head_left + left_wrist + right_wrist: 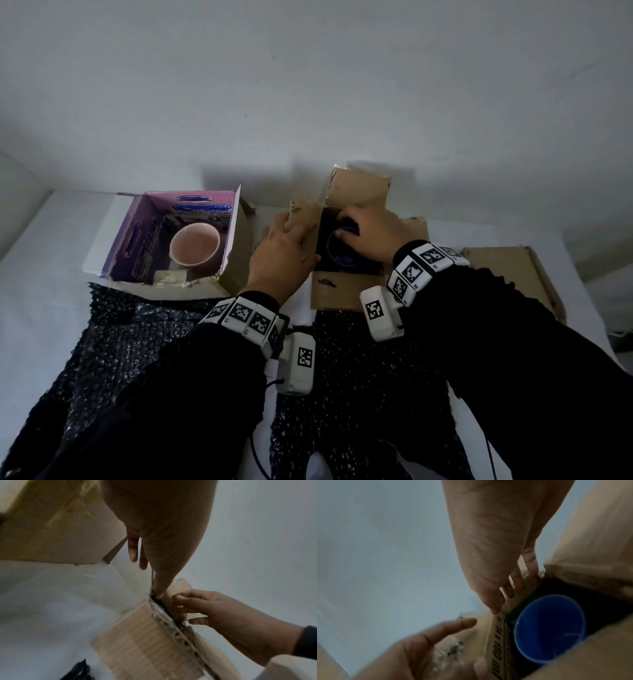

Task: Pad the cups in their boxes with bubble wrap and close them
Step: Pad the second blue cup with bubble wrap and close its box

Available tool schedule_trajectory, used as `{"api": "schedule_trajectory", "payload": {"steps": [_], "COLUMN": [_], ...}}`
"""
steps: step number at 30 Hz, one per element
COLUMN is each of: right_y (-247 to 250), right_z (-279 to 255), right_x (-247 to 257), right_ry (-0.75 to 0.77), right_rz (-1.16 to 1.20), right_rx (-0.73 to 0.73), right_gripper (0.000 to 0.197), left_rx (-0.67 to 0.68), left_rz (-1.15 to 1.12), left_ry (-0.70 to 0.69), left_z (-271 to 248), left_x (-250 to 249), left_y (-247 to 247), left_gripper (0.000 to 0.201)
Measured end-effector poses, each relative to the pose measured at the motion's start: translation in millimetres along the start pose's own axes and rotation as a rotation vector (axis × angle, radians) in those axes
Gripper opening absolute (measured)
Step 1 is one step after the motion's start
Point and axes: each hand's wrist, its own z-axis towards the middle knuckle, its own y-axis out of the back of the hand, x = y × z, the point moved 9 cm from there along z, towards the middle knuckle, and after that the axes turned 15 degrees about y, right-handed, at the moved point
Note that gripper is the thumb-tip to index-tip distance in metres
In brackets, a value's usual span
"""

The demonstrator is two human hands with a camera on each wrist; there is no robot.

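Both of my hands work at the brown cardboard box (346,287) on the white desk (44,274), where the blue cup (549,628) stands upright in the dark interior. My left hand (284,253) lies with fingers nearly straight against the box's left flap (301,219), thumb at the flap's inner edge, pressing rather than gripping. My right hand (370,229) reaches over the opening with fingers spread along the far rim; I hold nothing that I can make out, though the head view is dim there and I cannot say whether a fingertip touches the cup. The pink cup (194,247) sits in the open purple-lined box (144,233) to the left, unpadded. Sheets of dark bubble wrap (113,342) lie on the desk near me, under my forearms. The risk I judge greatest: folding the flaps before wrap goes round the blue cup, or a knuckle tipping the cup against the wall. The box fits the cup closely, so there is little room for fingers. The two boxes stand just beside each other and the wall is close behind, so free space lies only toward me and to the right, near a flat cardboard piece (507,274).
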Motion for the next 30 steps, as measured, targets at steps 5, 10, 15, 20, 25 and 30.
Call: {"api": "schedule_trajectory", "payload": {"steps": [5, 10, 15, 20, 25, 30], "right_y": [42.6, 22.1, -35.3, -100.0, -142.2, -121.6], "right_z": [-65.6, -141.9, -210.2, -254.9, -275.5, -275.4], "right_x": [13.2, 13.8, 20.8, 28.9, 34.7, 37.2], "right_ry": [-0.067, -0.218, -0.328, -0.399, -0.422, -0.388], "right_rz": [0.323, 0.667, 0.761, 0.476, 0.309, 0.384], "right_rx": [-0.36, -0.574, -0.592, -0.291, -0.056, -0.258], "right_gripper": [0.017, 0.009, 0.003, 0.036, 0.047, 0.009], "left_rx": [-0.31, -0.398, -0.004, 0.438, 0.395, 0.3], "left_rz": [-0.096, -0.198, -0.331, 0.26, 0.321, 0.186], "left_ry": [-0.189, -0.264, -0.306, -0.153, -0.18, -0.233], "left_z": [-41.9, -97.3, -137.1, -174.2, -189.4, -188.3], "left_x": [-22.5, -23.9, -6.3, 35.3, 42.8, 34.0], "left_y": [26.7, 20.4, -36.7, -114.5, -121.0, -106.4], "left_gripper": [0.022, 0.015, 0.01, 0.08, 0.062, 0.026]}}
